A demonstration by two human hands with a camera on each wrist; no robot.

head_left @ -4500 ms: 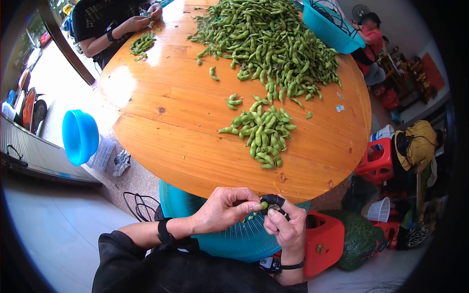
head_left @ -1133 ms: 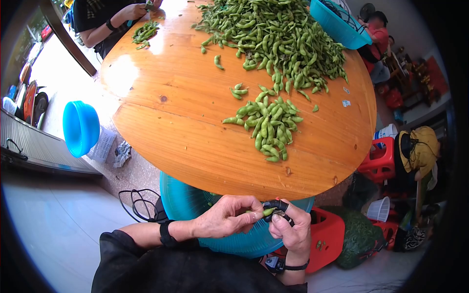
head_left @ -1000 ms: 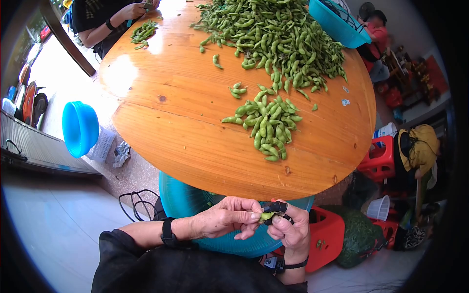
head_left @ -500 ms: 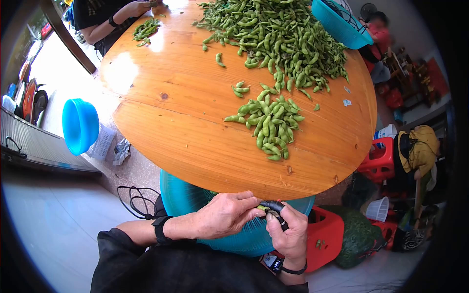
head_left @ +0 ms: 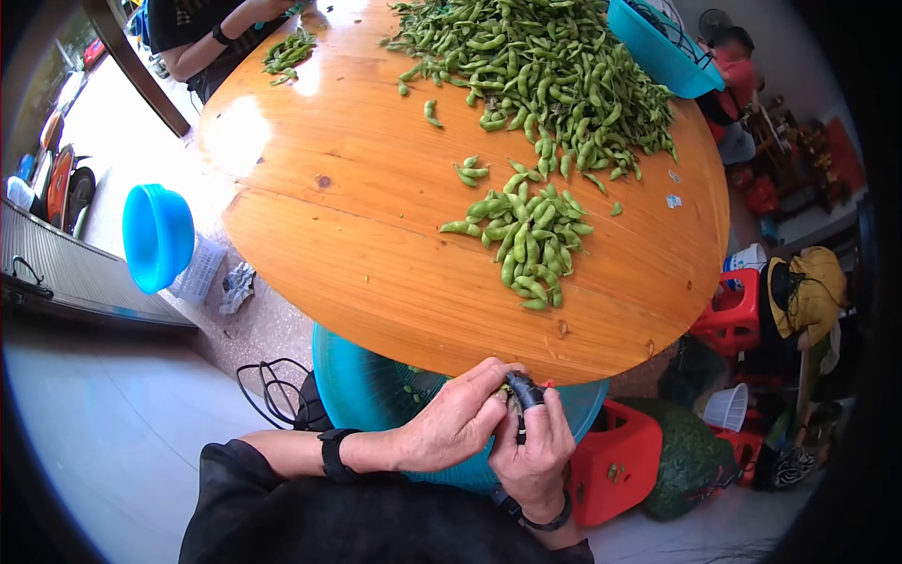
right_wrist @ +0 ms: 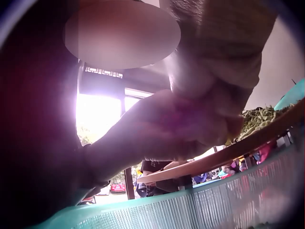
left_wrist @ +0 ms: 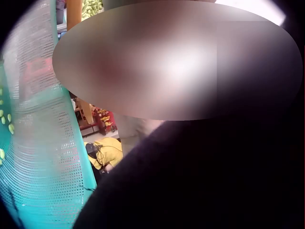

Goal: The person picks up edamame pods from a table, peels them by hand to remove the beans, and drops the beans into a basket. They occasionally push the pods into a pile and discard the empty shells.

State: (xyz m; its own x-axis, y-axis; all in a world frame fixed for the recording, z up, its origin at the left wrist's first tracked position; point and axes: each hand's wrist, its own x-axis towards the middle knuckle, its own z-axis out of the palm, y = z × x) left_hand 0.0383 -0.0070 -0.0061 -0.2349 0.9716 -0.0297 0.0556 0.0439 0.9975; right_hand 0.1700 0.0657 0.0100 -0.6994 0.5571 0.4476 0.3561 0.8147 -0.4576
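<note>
Both hands meet at the table's near edge, above a teal basket (head_left: 343, 376) with some green beans inside. The left hand (head_left: 456, 423) pinches a green pod (head_left: 505, 388), mostly covered by the fingers. Against the same pod is the right hand (head_left: 534, 451), its fingers curled round it and black wrapping on one finger. In the right wrist view the two hands touch above the basket (right_wrist: 143, 210); the pod is hidden there. A small pile of pods (head_left: 526, 240) lies on the wooden table (head_left: 338, 254), with a large heap (head_left: 545, 75) behind it.
A blue tub (head_left: 158, 238) stands left of the table. A blue basin (head_left: 662, 47) rests at the table's back right. Red stools (head_left: 615, 461) and a green bag (head_left: 686, 461) are at the right. Another person's arm (head_left: 202, 52) reaches over the far left edge.
The hands have drawn closer together and the right hand has turned, its fingers now pointing more upward. Less of the pod shows between them. The head view has shifted slightly.
</note>
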